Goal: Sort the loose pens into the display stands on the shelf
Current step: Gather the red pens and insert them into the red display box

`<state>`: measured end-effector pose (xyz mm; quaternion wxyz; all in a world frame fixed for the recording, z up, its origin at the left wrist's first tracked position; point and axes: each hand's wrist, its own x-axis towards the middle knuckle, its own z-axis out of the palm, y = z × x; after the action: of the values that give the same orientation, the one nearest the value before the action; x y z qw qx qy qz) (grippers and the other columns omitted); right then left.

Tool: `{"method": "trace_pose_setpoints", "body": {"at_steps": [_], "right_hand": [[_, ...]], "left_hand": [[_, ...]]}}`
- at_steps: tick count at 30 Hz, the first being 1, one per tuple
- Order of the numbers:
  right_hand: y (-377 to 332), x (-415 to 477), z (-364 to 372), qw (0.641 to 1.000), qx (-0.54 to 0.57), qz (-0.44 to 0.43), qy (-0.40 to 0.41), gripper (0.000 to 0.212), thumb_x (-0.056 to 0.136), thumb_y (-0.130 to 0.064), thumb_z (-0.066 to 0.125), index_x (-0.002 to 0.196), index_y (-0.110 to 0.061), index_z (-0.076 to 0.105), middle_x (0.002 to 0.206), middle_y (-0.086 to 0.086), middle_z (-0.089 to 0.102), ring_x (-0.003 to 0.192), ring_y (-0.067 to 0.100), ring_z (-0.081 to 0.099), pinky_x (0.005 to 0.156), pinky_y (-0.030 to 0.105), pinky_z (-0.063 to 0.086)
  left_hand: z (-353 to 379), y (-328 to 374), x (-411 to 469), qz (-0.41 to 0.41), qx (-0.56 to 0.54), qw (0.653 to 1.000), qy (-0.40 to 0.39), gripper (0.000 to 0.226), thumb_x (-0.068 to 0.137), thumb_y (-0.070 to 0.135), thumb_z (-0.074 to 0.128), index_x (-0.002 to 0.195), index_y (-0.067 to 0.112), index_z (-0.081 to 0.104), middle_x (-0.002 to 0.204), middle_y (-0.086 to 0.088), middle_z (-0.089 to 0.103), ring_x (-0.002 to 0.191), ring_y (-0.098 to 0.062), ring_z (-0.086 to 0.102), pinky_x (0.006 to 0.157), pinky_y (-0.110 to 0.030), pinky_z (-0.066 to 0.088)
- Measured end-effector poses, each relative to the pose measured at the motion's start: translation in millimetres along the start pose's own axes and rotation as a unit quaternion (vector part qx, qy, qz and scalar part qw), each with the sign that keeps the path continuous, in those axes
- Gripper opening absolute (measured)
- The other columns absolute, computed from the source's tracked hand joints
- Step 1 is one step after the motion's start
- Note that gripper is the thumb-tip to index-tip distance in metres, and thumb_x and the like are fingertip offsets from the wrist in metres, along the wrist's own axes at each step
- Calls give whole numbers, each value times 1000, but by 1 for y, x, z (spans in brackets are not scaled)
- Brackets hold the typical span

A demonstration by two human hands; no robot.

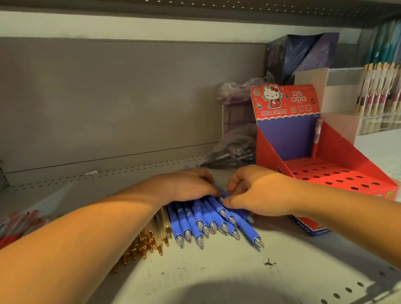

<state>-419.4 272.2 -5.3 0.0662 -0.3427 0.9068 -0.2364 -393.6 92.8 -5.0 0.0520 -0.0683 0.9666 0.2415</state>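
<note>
We read "HELLO KITTY" on the red display stand [285,111]. Beside it we see Chinese characters too small to read.

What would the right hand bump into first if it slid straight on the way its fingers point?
Probably the left hand. The right hand points left across the blue pens, and the left hand sits just opposite, only a small gap away, though depth is hard to judge here.

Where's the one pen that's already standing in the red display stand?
In the head view, the red pen stands in the back right corner of the red display stand, right of centre, beyond the right hand.
</note>
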Motion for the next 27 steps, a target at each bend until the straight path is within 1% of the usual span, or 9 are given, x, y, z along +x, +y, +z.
{"method": "trace_pose_setpoints", "body": {"at_steps": [6,8,10,12,14,16,20,22,27], "right_hand": [[3,-38,-18,972,-59,-104,-203,60,72,-55,78,122,-31,55,117,-9,66,105,14,64,94,38,51],[2,-44,-23,967,-71,-114,-218,68,70,-54,81,128,-36,50,112,-24,65,99,-3,62,89,20,49],[-2,-48,-26,960,-79,-120,-239,69,71,-49,83,128,-33,48,89,-36,63,75,-14,59,67,5,43],[-3,-47,-25,961,-100,-127,-225,64,73,-49,81,123,-24,51,85,-25,67,71,-4,61,61,11,46],[0,-43,-18,964,-138,-149,-174,58,75,-55,77,112,-15,55,95,-1,68,81,18,61,76,37,52],[2,-39,-12,965,-163,-166,-124,53,77,-58,73,98,-12,57,86,9,63,76,27,54,75,46,48],[0,-31,-6,975,-156,-153,-44,59,66,-61,79,108,-26,59,94,-7,64,87,14,56,78,32,49],[1,-27,-5,979,-139,-150,-18,56,57,-59,85,95,-28,57,88,-12,58,82,8,53,71,23,45],[4,-23,-24,969,-154,-145,-123,54,54,-58,88,94,-38,57,95,-21,55,86,0,53,73,18,48]], "left_hand": [[-2,4,-1,23,18,999,-15,37,91,39,58,126,30,63,132,6,56,113,-12,50,90,-27,36],[-2,5,-1,24,30,999,-12,33,92,38,57,122,28,66,129,6,58,110,-12,53,90,-28,38],[-2,5,1,20,34,999,-7,33,91,41,56,119,28,68,127,6,61,111,-13,56,94,-30,41],[0,3,2,17,30,999,1,34,91,48,57,118,30,67,124,8,61,109,-11,56,92,-29,40],[2,2,5,12,25,1000,13,40,89,55,57,121,32,65,118,9,59,105,-10,54,85,-27,37],[5,2,6,8,30,999,27,43,87,58,59,120,32,64,116,8,58,102,-11,52,78,-25,37],[9,2,8,-6,51,998,47,52,79,64,62,120,32,60,113,5,55,100,-14,53,76,-26,41],[12,4,7,-21,56,997,47,61,72,70,62,120,32,58,116,1,55,102,-18,53,82,-28,44],[16,8,7,-44,65,995,59,75,51,73,53,110,28,60,113,-1,59,105,-22,56,96,-38,48]]}}
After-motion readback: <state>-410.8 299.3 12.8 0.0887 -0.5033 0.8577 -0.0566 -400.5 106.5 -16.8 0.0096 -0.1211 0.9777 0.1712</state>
